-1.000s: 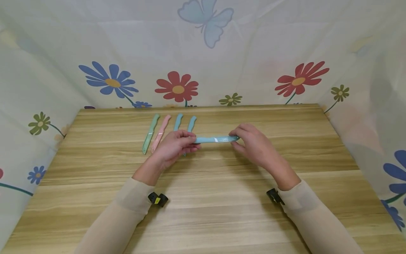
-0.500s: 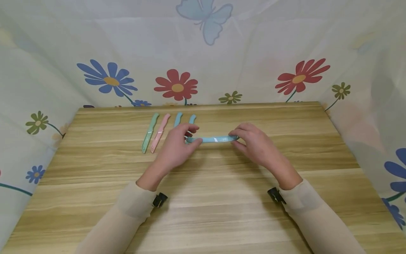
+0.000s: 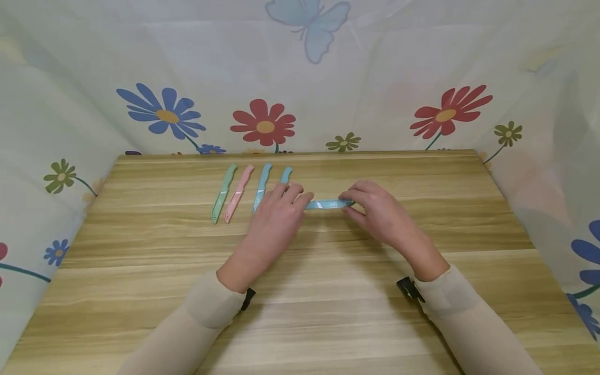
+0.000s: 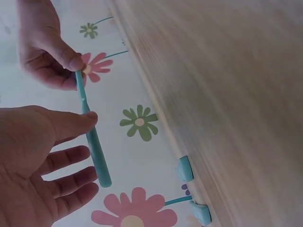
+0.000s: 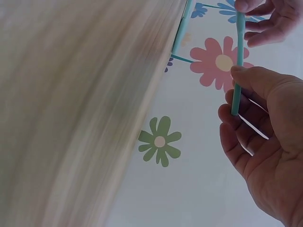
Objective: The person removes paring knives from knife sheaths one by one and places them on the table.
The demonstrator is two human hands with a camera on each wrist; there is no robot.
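Observation:
A light-blue paring knife in a blade cover (image 3: 324, 204) is held roughly level above the table, its handle to the left. My right hand (image 3: 383, 214) pinches the covered blade end between thumb and fingers. On the handle lies my left hand (image 3: 275, 217); in the left wrist view its thumb (image 4: 87, 120) presses one side while the other fingers (image 4: 75, 177) sit loosely behind. From the head view this hand hides most of the handle. Behind it, another blue knife (image 3: 263, 179) and a further blue knife (image 3: 286, 175) lie on the table, partly covered.
A green knife (image 3: 223, 195) and a pink knife (image 3: 238, 195) lie side by side, left of the blue ones, on the wood-grain table (image 3: 319, 312). Flower-printed cloth (image 3: 375, 78) hangs around the back and sides.
My left hand has loosened its hold on the handle, turned over and come down on it from above, a little farther right. My right hand and the held knife have barely moved.

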